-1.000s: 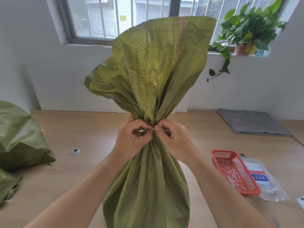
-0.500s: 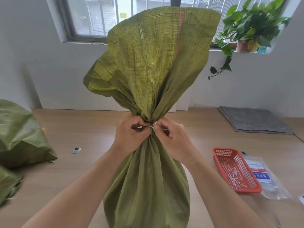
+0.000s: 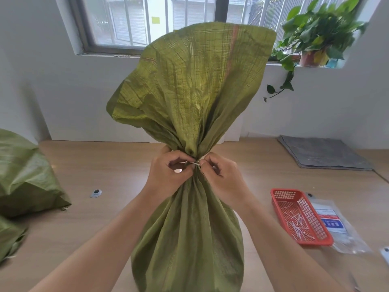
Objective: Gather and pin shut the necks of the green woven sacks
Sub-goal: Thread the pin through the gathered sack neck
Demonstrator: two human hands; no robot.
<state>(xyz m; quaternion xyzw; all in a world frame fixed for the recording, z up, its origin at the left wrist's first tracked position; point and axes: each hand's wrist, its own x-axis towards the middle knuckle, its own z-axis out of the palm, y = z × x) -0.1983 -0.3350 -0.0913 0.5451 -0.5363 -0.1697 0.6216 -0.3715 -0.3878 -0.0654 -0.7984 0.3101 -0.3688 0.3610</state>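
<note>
Head view: sack [image 3: 189, 239] stands upright on the wooden surface [image 3: 109, 165], neck [image 3: 194, 155] bunched tight, top flaring above it. Left hand [image 3: 168, 175] comes in from the sack's left, fingers curled round the neck, thumb and forefinger closed at its near face. Right hand [image 3: 223, 178] mirrors it from the sack's right, thumb and forefinger pinched on a thin pale pin [image 3: 196, 163] lying crosswise at the neck. Forearms run up either side of the sack body. Pin mostly covered by fingertips; can't tell how far it's through the weave. Right of the sack: red basket [image 3: 280, 194] of loose pins [image 3: 296, 226], clear packet [image 3: 341, 234] beside it, print blurred. Left of the sack: more green sacks [image 3: 25, 175], cut by the frame edge.
</note>
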